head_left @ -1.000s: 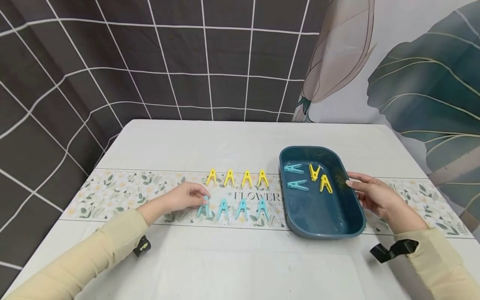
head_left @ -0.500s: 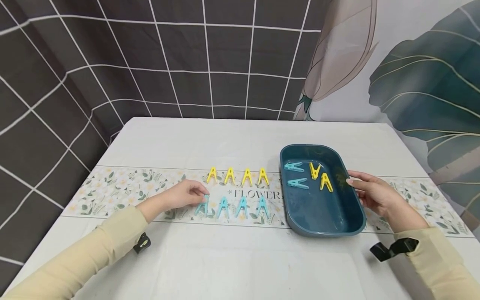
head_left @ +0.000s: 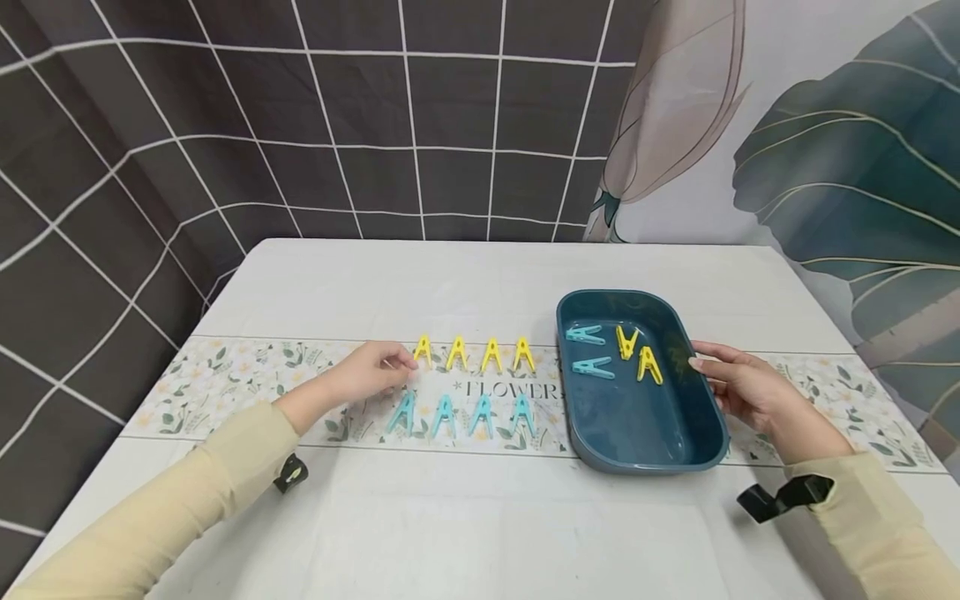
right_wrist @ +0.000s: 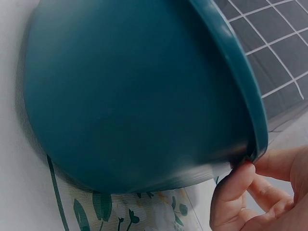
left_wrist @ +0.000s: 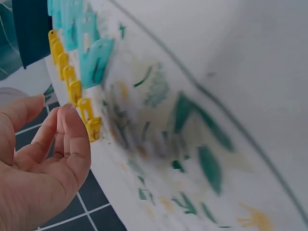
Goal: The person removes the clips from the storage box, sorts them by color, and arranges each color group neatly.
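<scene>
My left hand point(head_left: 367, 372) hovers beside the leftmost yellow clothespin point(head_left: 423, 351), thumb apart from the loosely bent fingers, nothing held, as the left wrist view shows. That clothespin starts a row of several yellow ones. Nearer to me stands a matching row of several light-blue clothespins; the leftmost blue clothespin point(head_left: 402, 412) leans slightly. On the right, my right hand point(head_left: 744, 390) grips the right rim of a dark teal plastic basin point(head_left: 637, 433). Inside it lie two blue clothespins point(head_left: 592, 367) and two yellow clothespins point(head_left: 649, 365). The right wrist view has the basin's outer wall point(right_wrist: 130, 96) close up.
A white tablecloth point(head_left: 420, 517) covers the table, with a floral printed band point(head_left: 247, 375) running across beneath the rows. Behind the table hangs a dark grid-patterned curtain point(head_left: 457, 108). A leaf-print cloth point(head_left: 847, 167) is at the right.
My left hand has let go of the leftmost blue clothespin and moved away from me towards the yellow row. The right hand and the basin stay where they were.
</scene>
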Demonstrator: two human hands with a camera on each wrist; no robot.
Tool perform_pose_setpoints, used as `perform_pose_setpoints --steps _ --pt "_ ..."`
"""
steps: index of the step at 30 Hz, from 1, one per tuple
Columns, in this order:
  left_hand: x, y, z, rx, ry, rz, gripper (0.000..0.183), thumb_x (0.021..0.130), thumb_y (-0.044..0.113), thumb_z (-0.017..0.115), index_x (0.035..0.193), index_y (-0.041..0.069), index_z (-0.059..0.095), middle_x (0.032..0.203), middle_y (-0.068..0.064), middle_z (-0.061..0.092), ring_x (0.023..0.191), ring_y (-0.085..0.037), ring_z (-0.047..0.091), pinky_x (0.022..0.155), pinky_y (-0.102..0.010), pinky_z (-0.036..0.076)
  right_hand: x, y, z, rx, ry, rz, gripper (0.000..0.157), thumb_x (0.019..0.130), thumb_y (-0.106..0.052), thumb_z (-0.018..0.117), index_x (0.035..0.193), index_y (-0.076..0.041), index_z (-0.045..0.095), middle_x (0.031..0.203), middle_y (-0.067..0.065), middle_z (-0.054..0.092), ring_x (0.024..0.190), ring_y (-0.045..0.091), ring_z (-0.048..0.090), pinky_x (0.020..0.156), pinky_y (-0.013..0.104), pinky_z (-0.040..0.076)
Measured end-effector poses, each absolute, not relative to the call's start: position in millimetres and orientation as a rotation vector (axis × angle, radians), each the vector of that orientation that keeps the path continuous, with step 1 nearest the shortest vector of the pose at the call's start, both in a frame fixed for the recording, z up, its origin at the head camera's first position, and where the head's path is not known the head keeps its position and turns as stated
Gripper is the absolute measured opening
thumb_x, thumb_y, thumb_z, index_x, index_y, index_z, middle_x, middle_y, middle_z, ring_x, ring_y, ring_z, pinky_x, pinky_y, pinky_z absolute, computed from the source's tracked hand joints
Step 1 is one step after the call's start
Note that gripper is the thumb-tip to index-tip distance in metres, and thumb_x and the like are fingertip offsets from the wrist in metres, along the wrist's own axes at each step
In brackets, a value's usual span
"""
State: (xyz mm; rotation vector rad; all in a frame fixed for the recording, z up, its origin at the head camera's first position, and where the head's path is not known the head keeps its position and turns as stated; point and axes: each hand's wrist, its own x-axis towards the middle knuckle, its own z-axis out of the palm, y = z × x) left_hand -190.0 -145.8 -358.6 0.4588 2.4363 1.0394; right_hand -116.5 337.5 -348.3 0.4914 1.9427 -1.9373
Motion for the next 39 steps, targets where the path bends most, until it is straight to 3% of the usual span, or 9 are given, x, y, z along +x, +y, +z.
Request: perform_pose_setpoints --steps 18,26,34,39 --pt "-209 -79 -337 0.761 2.534 1.009 0.023 0.094 0.017 0.059 0.111 0.003 0.063 0.101 -0.006 0.063 0.093 -0.019 0.056 0.085 -0.032 0.05 -115 339 -350 0.507 1.954 -1.921 0.019 0.095 -0.019 0.06 0.097 -0.038 0.06 0.078 -0.007 0.07 0.061 0.009 0.06 0.05 0.021 0.048" --pt "-209 -47 -328 0.965 2.553 0.953 0.02 0.093 0.015 0.06 0.109 0.003 0.063 0.099 -0.005 0.064 0.092 -0.016 0.058 0.083 -0.027 0.051 -117 338 -351 0.485 1.975 -1.909 0.018 0.094 -0.021 0.06 0.102 -0.036 0.057 0.077 -0.007 0.07 0.06 0.008 0.06 0.05 0.021 0.048" --pt "-205 -12 -321 1.145 2.529 0.919 0.019 0.094 0.014 0.058 0.11 0.005 0.062 0.104 -0.005 0.062 0.097 -0.015 0.057 0.082 -0.02 0.05 -116 337 -349 0.486 1.975 -1.914 0.018 0.094 -0.021 0.062 0.097 -0.038 0.06 0.077 -0.007 0.07 0.06 0.008 0.059 0.049 0.02 0.046" --pt "-202 12 -319 1.247 2.488 0.875 0.02 0.096 0.016 0.057 0.112 0.006 0.061 0.108 -0.005 0.06 0.099 -0.013 0.056 0.084 -0.023 0.049 -116 337 -349 0.485 1.994 -1.898 0.017 0.094 -0.022 0.061 0.099 -0.038 0.058 0.077 -0.008 0.069 0.06 0.008 0.058 0.049 0.02 0.046"
